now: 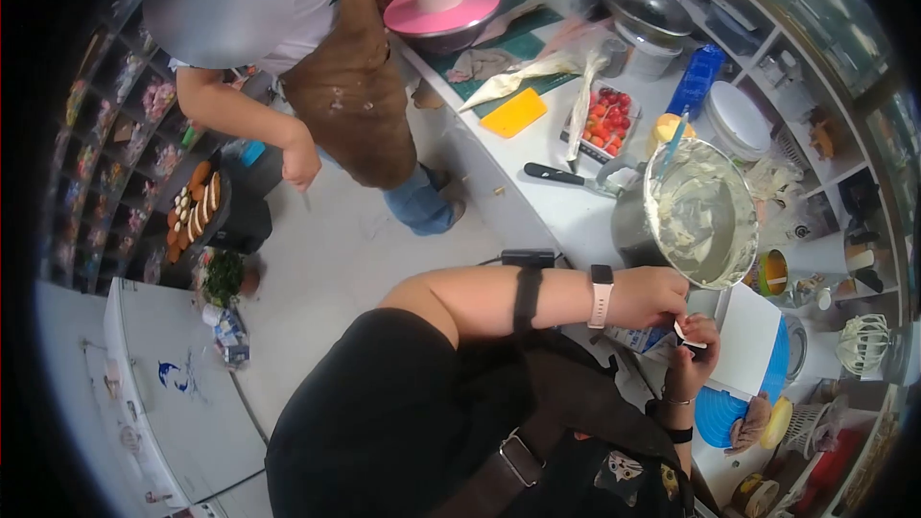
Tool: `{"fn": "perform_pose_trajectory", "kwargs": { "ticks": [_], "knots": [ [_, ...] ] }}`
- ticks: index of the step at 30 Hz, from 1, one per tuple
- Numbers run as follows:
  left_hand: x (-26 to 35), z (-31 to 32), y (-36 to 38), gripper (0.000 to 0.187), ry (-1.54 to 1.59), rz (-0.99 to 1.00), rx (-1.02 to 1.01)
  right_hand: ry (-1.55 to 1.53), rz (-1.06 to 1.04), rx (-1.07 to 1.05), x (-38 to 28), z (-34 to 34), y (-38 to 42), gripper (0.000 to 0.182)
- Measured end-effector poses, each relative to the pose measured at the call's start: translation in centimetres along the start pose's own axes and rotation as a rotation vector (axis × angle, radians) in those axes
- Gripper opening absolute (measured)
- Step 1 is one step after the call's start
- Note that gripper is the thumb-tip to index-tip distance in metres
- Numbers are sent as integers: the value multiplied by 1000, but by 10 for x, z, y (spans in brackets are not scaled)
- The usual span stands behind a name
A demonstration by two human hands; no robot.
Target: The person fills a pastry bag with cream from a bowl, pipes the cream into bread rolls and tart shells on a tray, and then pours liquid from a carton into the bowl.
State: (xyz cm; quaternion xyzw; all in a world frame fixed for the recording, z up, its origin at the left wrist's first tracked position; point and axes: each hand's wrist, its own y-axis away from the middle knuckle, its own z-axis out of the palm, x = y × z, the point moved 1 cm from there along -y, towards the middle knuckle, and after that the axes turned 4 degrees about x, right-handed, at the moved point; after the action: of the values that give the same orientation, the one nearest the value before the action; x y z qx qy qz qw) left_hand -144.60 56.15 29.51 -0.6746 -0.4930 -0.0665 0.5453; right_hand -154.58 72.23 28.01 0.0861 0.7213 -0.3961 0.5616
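My left hand (654,295), with a pale watch band on its wrist, has its fingers pinched on a small white-and-dark item (689,341). Close below it, my right hand (686,369) grips the same small item, too small to identify. Just above both hands is a large metal mixing bowl (705,216) smeared with pale cream, a blue-handled tool leaning in it. A white board (748,338) and a round blue mat (720,414) lie to the right of the hands.
A co-worker in a brown apron (350,101) stands at the upper left, one hand by a pink turntable (443,14) with a white cake. Along the counter are a yellow scraper (514,113), a black-handled knife (556,174), red fruit (607,120) and piping bags (523,79). Shelves line the right.
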Motion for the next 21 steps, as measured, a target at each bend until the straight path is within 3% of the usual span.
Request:
{"fn": "perform_pose_trajectory", "kwargs": {
  "ticks": [3, 6, 14, 18, 21],
  "knots": [
    [-3, 1, 4, 16, -89, 167, 57, 40, -7, 27, -2, 2, -1, 42],
    [1, 11, 17, 15, -179, 213, 214, 31, -9, 30, -1, 2, -3, 43],
    [34, 4, 48, 36, -55, -196, 274, 71, -47, 54, 3, 0, -1, 42],
    [50, -4, 26, 38, -150, -265, 34, 87, -64, 109, 3, 7, 0, 36],
    [48, 7, 8, 36, -233, -253, 63, 100, -90, 127, 6, 9, 7, 37]
  ]
}}
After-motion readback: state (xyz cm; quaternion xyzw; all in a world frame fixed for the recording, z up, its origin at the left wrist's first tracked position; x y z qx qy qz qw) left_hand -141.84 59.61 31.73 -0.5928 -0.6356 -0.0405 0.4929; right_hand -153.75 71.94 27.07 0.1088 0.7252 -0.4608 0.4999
